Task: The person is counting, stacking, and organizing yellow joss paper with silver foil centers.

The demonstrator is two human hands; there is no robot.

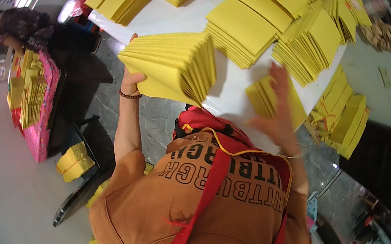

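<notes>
My left hand (133, 83) grips a thick stack of folded yellow paper (164, 61) by its left side, thumb near the lower edge. The sheets bow and fan apart toward the right, raised above the white tabletop (222, 91). To the right, my right hand (281, 111) is somewhat blurred, with fingers stretched and apart and nothing in them. It is over or beside a smaller yellow paper stack (264, 95) near the table's edge, partly covering it; whether it touches the stack I cannot tell.
Several yellow stacks lie across the far table, including a neat pile (242, 29) and a fanned one (309, 48). Tied yellow bundles (342, 112) are to the right. At left stand a pink-covered table (47, 102) with more bundles, a black chair (80, 176) and another person (25, 28).
</notes>
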